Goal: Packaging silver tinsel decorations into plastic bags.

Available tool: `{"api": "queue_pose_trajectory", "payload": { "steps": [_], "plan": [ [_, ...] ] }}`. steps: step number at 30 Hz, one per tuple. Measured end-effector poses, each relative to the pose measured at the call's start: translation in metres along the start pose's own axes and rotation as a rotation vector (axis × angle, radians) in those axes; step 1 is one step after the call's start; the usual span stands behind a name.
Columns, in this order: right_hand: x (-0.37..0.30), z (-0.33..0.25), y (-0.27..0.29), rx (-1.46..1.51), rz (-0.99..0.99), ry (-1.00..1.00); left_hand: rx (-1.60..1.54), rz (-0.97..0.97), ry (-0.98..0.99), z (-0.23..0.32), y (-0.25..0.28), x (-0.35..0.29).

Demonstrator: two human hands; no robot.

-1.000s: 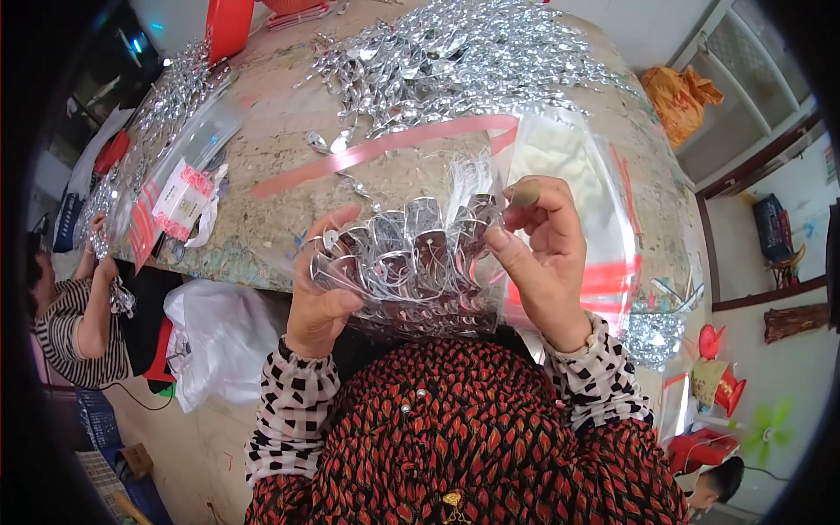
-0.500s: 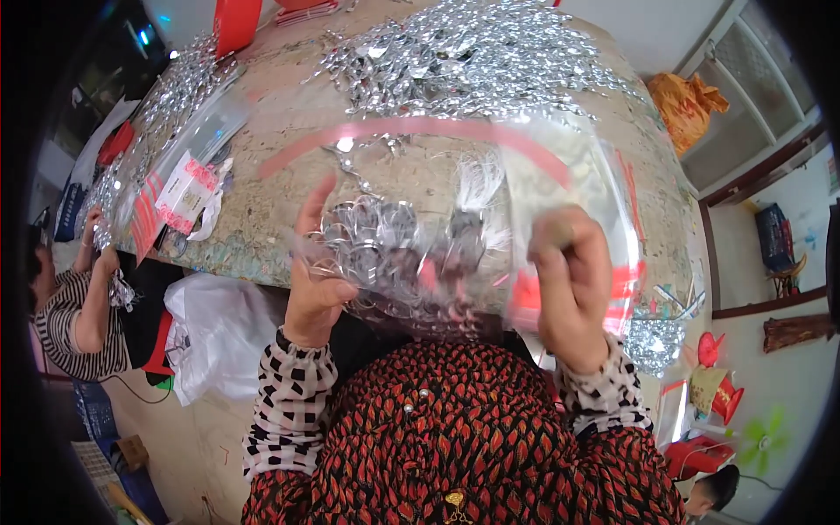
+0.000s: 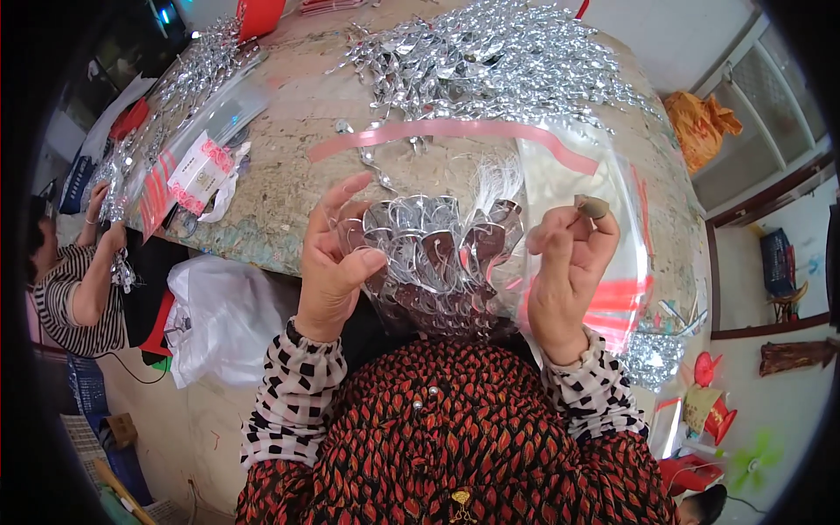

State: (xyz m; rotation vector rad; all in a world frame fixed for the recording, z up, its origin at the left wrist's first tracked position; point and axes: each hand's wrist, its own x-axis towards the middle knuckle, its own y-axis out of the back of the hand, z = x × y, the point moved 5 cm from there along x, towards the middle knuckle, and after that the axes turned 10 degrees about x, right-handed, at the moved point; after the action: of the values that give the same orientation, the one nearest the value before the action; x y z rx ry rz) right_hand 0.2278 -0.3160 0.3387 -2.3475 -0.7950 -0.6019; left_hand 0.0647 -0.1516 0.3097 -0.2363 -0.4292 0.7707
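Note:
A clear plastic bag (image 3: pixel 569 166) with a pink strip along its mouth is lifted in front of me. Inside it sits a bundle of shiny silver foil pieces (image 3: pixel 433 254). My left hand (image 3: pixel 332 258) grips the bag's left side, thumb pressed against the silver bundle through the plastic. My right hand (image 3: pixel 569 262) pinches the bag's right side, fingers curled together. Both hands hold the bag just above my red patterned top, at the near edge of the table (image 3: pixel 289 184).
A big heap of loose silver pieces (image 3: pixel 490 61) covers the table's far side. More clear bags and a white and red packet (image 3: pixel 201 171) lie at the left. A person in a striped top (image 3: pixel 74 289) works at the left. A white plastic bag (image 3: pixel 223 315) hangs below the table.
The silver bundle, held bare in both hands a second ago, is now inside the clear bag. The bag has been raised and spread wider between my hands.

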Motion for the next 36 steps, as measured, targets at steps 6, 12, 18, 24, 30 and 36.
{"api": "queue_pose_trajectory", "payload": {
  "steps": [6,12,18,24,30,36],
  "plan": [
    [0.004,-0.001,0.004,0.017,-0.192,-0.21,-0.083,-0.147,-0.057,0.011,-0.005,0.003],
    [0.01,-0.014,0.0,0.012,-0.249,-0.148,0.027,0.029,-0.085,0.016,0.009,0.007],
    [0.012,-0.05,-0.002,0.02,-0.299,-0.128,0.114,0.035,-0.257,0.058,-0.01,-0.01],
    [0.013,-0.039,0.002,-0.118,-0.279,-0.181,0.124,0.051,-0.141,0.056,-0.011,-0.006],
    [0.016,-0.037,-0.004,-0.084,-0.233,-0.167,0.069,0.017,-0.19,0.055,-0.007,-0.005],
    [0.02,-0.021,-0.008,-0.06,-0.283,-0.198,0.206,0.073,-0.134,0.06,-0.006,0.003]
  ]
}}
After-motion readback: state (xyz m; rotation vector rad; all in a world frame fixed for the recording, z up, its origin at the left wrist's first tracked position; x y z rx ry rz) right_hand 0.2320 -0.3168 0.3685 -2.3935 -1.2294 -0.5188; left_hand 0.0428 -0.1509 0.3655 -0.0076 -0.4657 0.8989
